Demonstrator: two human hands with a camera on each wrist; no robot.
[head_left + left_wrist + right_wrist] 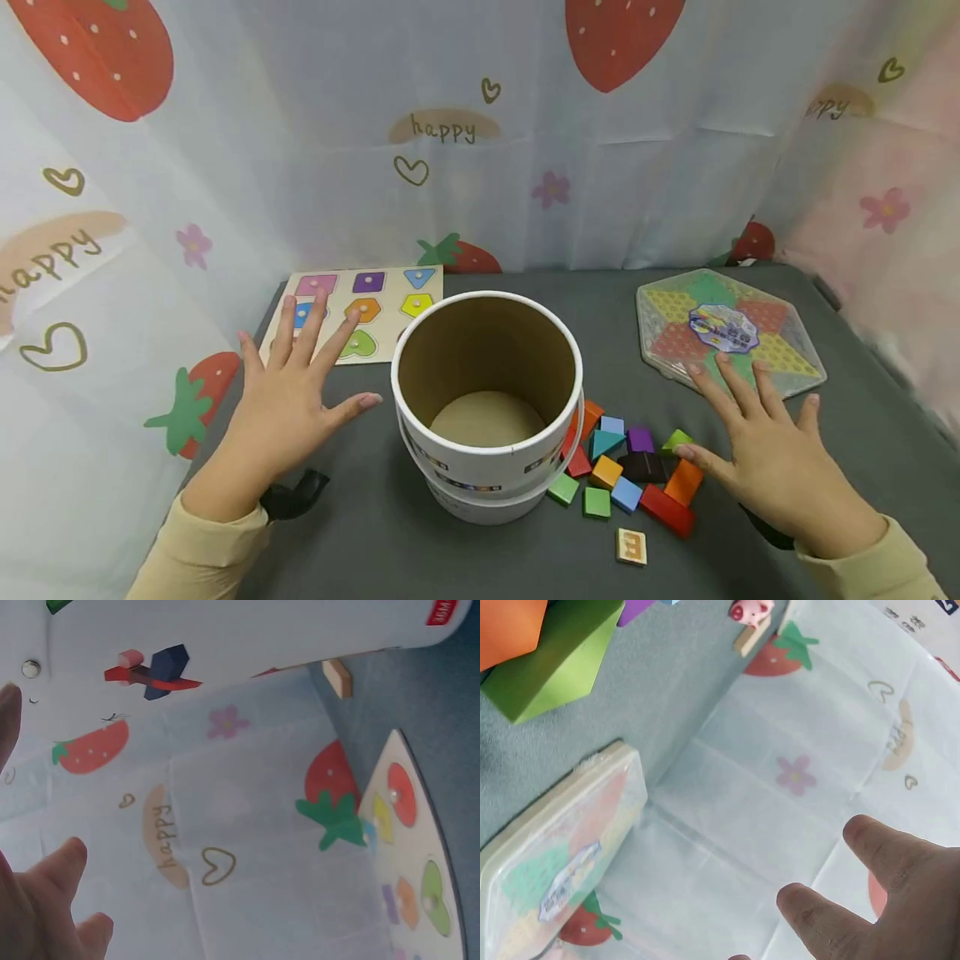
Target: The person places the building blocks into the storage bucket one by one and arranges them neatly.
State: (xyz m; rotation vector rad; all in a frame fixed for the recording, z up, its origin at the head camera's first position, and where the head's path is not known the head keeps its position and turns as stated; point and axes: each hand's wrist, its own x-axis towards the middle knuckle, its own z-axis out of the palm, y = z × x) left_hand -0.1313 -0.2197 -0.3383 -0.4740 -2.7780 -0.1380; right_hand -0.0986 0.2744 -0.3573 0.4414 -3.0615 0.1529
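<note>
A white bucket (487, 467) with a brown inside stands upright mid-table, its handle hanging at the front. Left of it, my left hand (288, 400) is spread with straight fingers, holding nothing. That hand's fingertips overlap a wooden shape puzzle board (386, 337) in the head view; contact cannot be told. My right hand (780, 450), also spread and holding nothing, is over the table's right side. Its fingertips appear near a clear hexagonal box (780, 312). Between the bucket and this hand lie several coloured blocks, among them a red block (667, 510) and an orange block (684, 482).
A wooden tile (632, 547) with a letter-like mark lies in front of the blocks. Behind the bucket, a small pink pig figure (751, 611) shows in the right wrist view. A strawberry-print curtain (337, 192) borders the dark grey table (337, 550) at the back and sides.
</note>
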